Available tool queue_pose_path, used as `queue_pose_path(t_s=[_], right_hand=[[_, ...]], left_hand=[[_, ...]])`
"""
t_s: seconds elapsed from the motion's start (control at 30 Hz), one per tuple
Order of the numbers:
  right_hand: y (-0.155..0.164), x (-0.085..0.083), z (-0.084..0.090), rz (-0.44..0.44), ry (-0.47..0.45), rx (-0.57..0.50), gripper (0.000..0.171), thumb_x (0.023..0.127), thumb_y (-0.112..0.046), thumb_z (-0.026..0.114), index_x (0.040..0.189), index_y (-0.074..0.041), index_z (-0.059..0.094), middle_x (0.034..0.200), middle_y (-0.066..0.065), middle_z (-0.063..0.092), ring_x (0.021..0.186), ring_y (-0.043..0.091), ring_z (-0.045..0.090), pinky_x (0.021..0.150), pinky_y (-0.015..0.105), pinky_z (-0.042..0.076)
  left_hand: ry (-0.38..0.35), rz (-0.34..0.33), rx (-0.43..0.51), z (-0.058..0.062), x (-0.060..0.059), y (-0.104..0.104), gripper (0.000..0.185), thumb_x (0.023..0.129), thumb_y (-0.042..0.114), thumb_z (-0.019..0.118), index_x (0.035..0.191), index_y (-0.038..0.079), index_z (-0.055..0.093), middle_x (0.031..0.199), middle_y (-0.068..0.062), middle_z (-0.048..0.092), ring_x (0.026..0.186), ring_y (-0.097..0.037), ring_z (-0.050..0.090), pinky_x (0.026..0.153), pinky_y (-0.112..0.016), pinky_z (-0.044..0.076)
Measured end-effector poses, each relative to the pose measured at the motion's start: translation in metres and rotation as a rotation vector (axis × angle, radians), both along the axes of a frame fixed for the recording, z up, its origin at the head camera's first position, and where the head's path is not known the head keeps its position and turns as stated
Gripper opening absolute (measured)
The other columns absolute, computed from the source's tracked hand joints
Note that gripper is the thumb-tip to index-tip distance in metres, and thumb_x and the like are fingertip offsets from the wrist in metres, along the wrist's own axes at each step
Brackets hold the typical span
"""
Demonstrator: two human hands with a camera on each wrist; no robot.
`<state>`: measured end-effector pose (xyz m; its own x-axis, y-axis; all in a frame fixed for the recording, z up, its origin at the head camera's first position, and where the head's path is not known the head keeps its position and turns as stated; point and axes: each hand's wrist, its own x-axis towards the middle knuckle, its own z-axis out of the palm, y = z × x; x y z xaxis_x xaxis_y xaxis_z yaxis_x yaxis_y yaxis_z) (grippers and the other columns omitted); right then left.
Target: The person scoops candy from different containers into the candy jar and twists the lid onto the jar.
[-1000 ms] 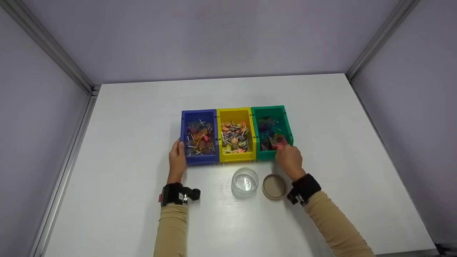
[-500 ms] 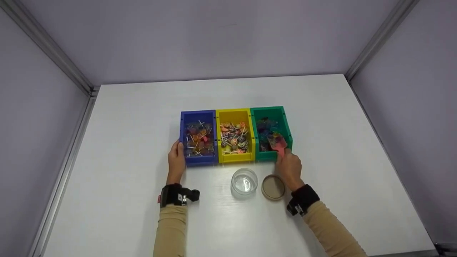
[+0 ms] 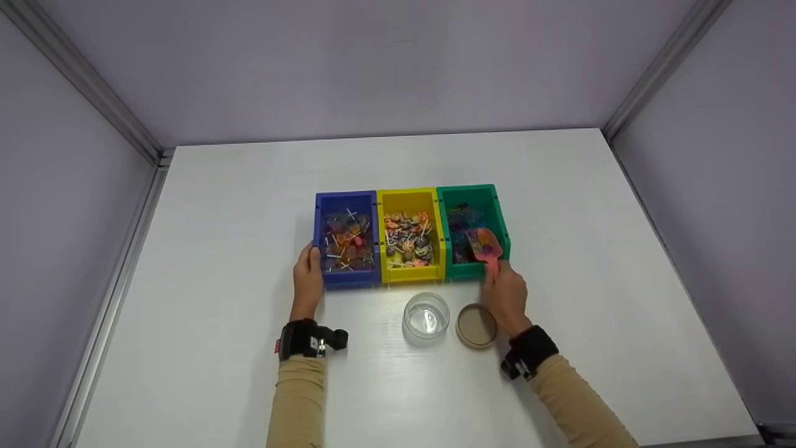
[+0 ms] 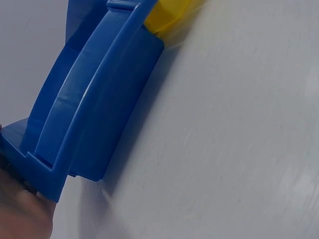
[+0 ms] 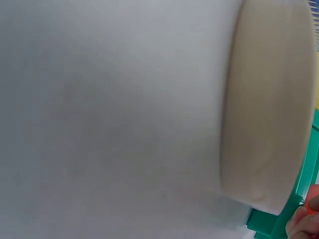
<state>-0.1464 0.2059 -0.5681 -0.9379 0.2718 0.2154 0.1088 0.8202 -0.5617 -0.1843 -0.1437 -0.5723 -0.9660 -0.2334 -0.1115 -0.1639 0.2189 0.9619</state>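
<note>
My right hand (image 3: pixel 506 295) grips the handle of a pink scoop (image 3: pixel 487 250) over the front of the green bin (image 3: pixel 476 271). A few colourful candies (image 3: pixel 484 238) lie in the scoop's bowl. Dark, shiny wrapped sweets (image 3: pixel 463 219) fill the bottom of that bin. My left hand (image 3: pixel 307 280) holds the front left side of the blue bin (image 3: pixel 348 279), also seen in the left wrist view as a blue bin (image 4: pixel 99 99) with part of the hand (image 4: pixel 27 211) at its corner. In the right wrist view, fingers (image 5: pixel 305 222) show at the green bin's edge.
The yellow bin (image 3: pixel 413 274), with striped lollipops (image 3: pixel 408 239), sits between the other two. Clear-wrapped lollipops (image 3: pixel 348 242) lie in the blue one. In front stand an open clear jar (image 3: pixel 426 318) and a round beige lid (image 3: pixel 477 326) on the white table (image 3: pixel 217 261).
The scoop has risen from among the sweets and levelled, with candies in its bowl. My right hand has drawn slightly back toward me. My left hand stays at the blue bin.
</note>
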Motion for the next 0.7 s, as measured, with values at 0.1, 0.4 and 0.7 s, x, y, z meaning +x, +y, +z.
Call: queue_pose_path(t_s=[0.1,0.4,0.7], right_hand=[[0.001,0.0,0.001,0.002,-0.018,-0.016,0.031,0.098,-0.021,0.053,0.101,0.008,0.061,0.082,0.027,0.067,0.074,0.039,0.067,0.064,0.051,0.053],[0.004,0.001,0.009,0.027,-0.055,-0.041,0.032,0.101,-0.024,0.049,0.102,0.006,0.06,0.08,0.021,0.064,0.069,0.03,0.059,0.061,0.042,0.048],[0.009,0.003,0.012,0.041,0.038,-0.002,0.03,0.096,-0.022,0.059,0.101,0.007,0.062,0.072,0.02,0.059,0.062,0.03,0.053,0.054,0.041,0.041]], left_hand=[[-0.009,-0.003,-0.006,-0.001,0.0,-0.001,0.048,0.106,0.022,0.033,0.145,-0.006,0.036,0.151,-0.025,0.039,0.145,-0.036,0.034,0.123,-0.046,0.028],[0.003,-0.008,-0.015,-0.001,-0.001,-0.001,0.048,0.106,0.023,0.034,0.145,-0.006,0.036,0.15,-0.025,0.039,0.145,-0.037,0.034,0.123,-0.046,0.028],[0.008,-0.003,0.005,0.001,0.001,0.0,0.048,0.106,0.021,0.034,0.145,-0.007,0.036,0.15,-0.027,0.04,0.144,-0.038,0.034,0.122,-0.047,0.03]])
